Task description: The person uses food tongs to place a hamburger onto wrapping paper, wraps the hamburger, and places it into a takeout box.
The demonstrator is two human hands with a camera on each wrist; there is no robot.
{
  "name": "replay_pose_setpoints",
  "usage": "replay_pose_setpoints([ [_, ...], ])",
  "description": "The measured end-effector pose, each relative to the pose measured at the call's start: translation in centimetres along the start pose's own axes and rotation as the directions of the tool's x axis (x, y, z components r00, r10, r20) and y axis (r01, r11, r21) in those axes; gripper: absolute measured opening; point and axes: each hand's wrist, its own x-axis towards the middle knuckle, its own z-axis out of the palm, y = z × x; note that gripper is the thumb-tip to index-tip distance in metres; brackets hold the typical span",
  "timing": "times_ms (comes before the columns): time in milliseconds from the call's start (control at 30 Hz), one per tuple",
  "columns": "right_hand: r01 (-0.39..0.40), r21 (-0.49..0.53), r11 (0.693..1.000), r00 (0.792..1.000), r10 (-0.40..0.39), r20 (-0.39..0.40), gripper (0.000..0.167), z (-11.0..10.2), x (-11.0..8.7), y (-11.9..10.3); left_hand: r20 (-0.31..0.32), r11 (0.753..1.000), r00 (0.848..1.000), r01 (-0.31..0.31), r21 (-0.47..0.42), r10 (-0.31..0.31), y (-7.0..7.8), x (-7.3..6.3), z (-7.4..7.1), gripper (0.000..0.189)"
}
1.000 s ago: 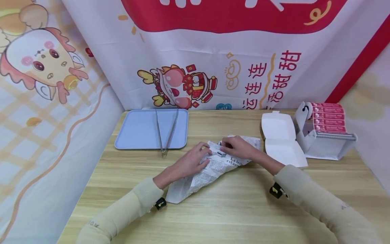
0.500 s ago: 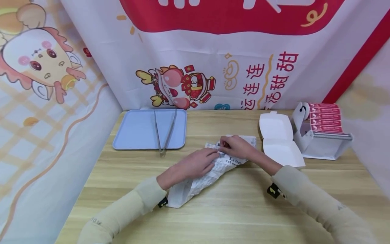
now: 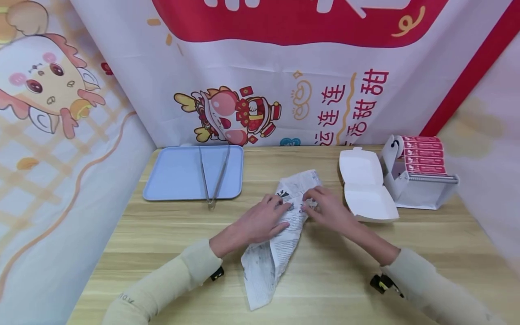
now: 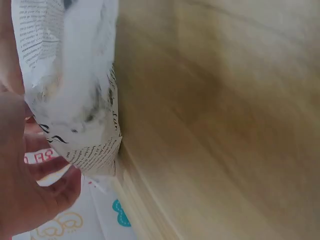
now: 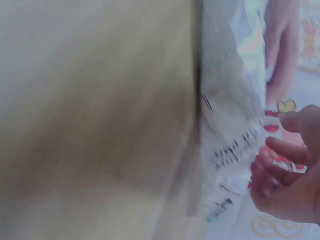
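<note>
A newsprint-patterned paper wrap [image 3: 286, 246] lies folded into a long packet on the wooden table, slanting from its loose near end up to the right. My left hand [image 3: 262, 220] rests on the packet's left side, fingers spread and lightly bent. At the right edge, my right hand [image 3: 331, 212] has its fingertips right at the paper. In the right wrist view the fingers of that hand [image 5: 290, 170] are loosely bent beside the paper [image 5: 232, 120], with nothing between them. The left wrist view shows bulging paper [image 4: 75, 95] next to the left hand [image 4: 35, 185]; its contents are hidden.
A blue tray [image 3: 174, 176] stands at the back left, with metal tongs [image 3: 211, 194] lying across its front edge. To the right are an opened white takeaway box [image 3: 367, 189] and a label dispenser [image 3: 422, 176] with a red roll. A printed banner [image 3: 260, 58] hangs behind.
The paper packet has turned, its near end swinging right and toward me, its far end pointing farther back. My right hand has come off the top fold to the right edge.
</note>
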Motion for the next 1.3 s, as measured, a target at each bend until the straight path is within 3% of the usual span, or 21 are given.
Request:
replay_pose_setpoints([
  [133,-0.052,0.031,0.998,0.995,0.049,0.089,0.033,1.5,-0.3,-0.1,-0.031,1.0,0.999,0.012,0.011,-0.012,0.1,-0.1,0.3,0.056],
  [367,-0.061,0.205,0.977,0.994,0.04,0.106,0.035,2.4,0.6,1.4,-0.001,0.998,0.998,-0.057,0.022,0.057,-0.7,-0.8,1.1,0.057],
  [600,0.008,0.291,0.957,0.995,-0.037,0.094,0.036,2.5,2.5,2.9,0.019,0.992,0.994,-0.111,0.055,0.11,-0.7,-0.7,1.4,0.055],
  [667,-0.039,0.326,0.945,0.995,0.008,0.095,0.037,2.3,3.1,3.4,0.024,0.991,0.992,-0.121,0.051,0.12,-0.7,-0.6,1.3,0.055],
  [733,-0.141,0.346,0.928,0.989,0.113,0.099,0.039,1.8,3.9,4.0,0.025,0.991,0.992,-0.127,0.046,0.126,-0.7,-0.5,1.2,0.054],
  [833,-0.339,0.348,0.874,0.941,0.306,0.146,0.045,1.2,5.7,5.0,0.026,0.991,0.992,-0.126,0.052,0.125,-0.6,-0.4,1.0,0.053],
  [933,-0.538,0.405,0.739,0.841,0.443,0.31,0.057,1.0,7.6,6.0,0.029,0.99,0.992,-0.125,0.061,0.123,-0.5,-0.4,0.9,0.053],
  [1033,-0.673,0.445,0.591,0.732,0.444,0.517,0.062,1.1,9.2,6.8,0.041,0.99,0.991,-0.128,0.062,0.126,-0.4,-0.5,0.8,0.053],
  [1067,-0.698,0.453,0.555,0.704,0.413,0.578,0.061,1.2,9.6,7.0,0.044,0.989,0.991,-0.131,0.064,0.128,-0.3,-0.6,0.8,0.053],
  [1100,-0.712,0.448,0.541,0.683,0.385,0.621,0.058,1.2,9.9,7.2,0.048,0.989,0.99,-0.132,0.065,0.129,-0.2,-0.6,0.8,0.053],
  [1133,-0.72,0.455,0.524,0.668,0.348,0.658,0.055,1.2,10.1,7.4,0.049,0.989,0.99,-0.134,0.065,0.131,-0.2,-0.6,0.8,0.053],
  [1200,-0.72,0.464,0.517,0.654,0.28,0.703,0.05,1.0,10.3,7.7,0.04,0.988,0.99,-0.14,0.068,0.137,-0.1,-0.6,0.8,0.053],
  [1300,-0.698,0.494,0.519,0.67,0.227,0.707,0.044,0.7,10.2,8.2,0.029,0.987,0.99,-0.141,0.078,0.139,-0.2,-0.6,0.8,0.053],
])
